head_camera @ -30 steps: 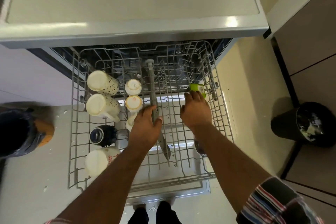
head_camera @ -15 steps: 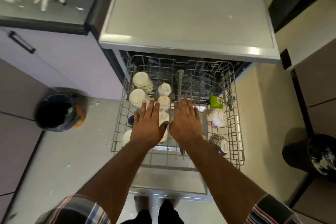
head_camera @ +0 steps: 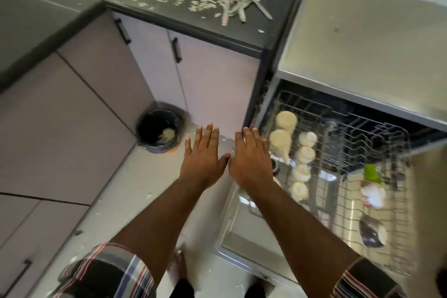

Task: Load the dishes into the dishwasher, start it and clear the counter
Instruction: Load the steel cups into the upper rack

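Two empty hands, left hand and right hand, fingers spread; blurred rack partly hidden behind right forearm.

left hand | right hand | both lifted off rack, now empty, flat, left of it

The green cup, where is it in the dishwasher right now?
In the head view the green cup sits on the right side of the pulled-out rack, just behind a white cup and across from the pale mugs.
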Demonstrator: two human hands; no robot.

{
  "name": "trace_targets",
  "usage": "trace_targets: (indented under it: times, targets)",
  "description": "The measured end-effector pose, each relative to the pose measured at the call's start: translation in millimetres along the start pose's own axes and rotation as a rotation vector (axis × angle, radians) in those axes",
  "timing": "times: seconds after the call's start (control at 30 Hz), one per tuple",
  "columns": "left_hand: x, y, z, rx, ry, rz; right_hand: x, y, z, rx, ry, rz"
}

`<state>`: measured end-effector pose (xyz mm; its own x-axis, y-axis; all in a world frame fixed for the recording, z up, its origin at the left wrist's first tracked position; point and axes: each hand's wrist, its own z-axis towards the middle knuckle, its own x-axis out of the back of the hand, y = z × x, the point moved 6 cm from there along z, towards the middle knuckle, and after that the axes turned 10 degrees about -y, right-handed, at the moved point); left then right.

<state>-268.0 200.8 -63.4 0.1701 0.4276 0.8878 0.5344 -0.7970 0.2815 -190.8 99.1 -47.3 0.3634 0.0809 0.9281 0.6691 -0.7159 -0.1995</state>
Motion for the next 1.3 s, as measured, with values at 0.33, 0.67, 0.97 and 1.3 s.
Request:
trace_targets:
  times: [0.33,0.67,0.97,1.3]
  targets:
    - [107.4,-190.7,-14.7,0.123,0.101,-0.102,39.6,-210.1,64.4,0.138,0.045,0.033]
    - [201.0,-230.1,55.5,0.075,0.197,-0.117,109.7,-259.5,157.1,0.164,0.173,0.034]
    - [276.4,-222.4,172.0,0.02,0.227,-0.076,179.9,-244.7,264.6,0.135,0.241,0.016]
    - [326.5,-177.7,297.9,-0.167,0.133,-0.079,235.7,-187.5,360.8,-0.044,0.243,0.048]
